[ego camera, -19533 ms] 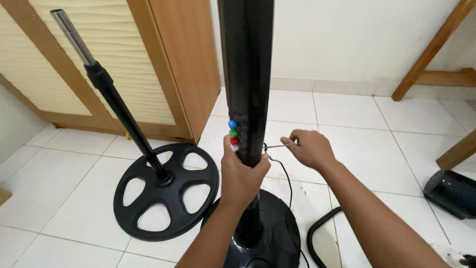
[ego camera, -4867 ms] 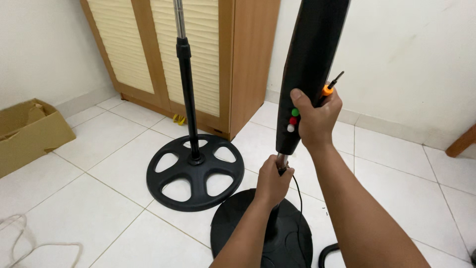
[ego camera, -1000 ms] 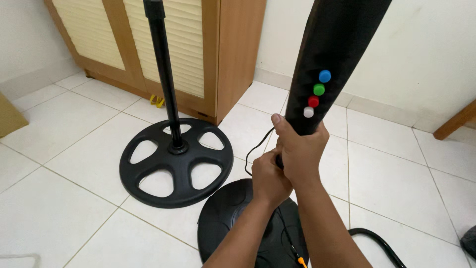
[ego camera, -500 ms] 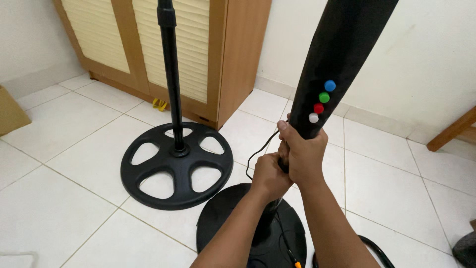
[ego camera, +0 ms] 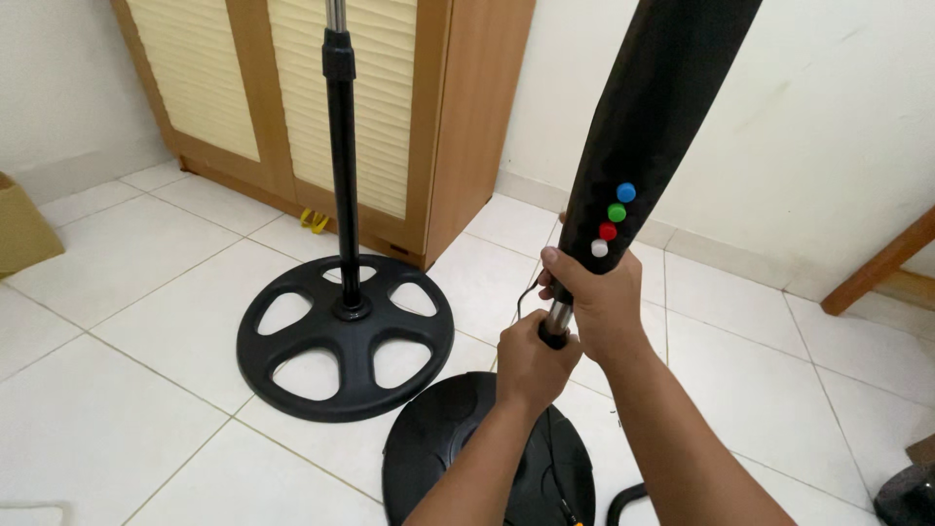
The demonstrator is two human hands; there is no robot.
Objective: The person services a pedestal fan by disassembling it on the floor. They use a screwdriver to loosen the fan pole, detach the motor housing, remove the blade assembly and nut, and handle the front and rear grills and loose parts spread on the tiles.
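The black fan column runs out of the top edge, so its upper end is unseen; it leans over a round black base cut off at the bottom edge. The right hand is closed around the column's lower end under four coloured buttons, hiding the joint. The left hand grips the metal pole just below. A second stand rises nearby before a wooden cupboard.

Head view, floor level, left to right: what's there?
Cardboard box → spoked black stand base → solid round black base → wooden leg.
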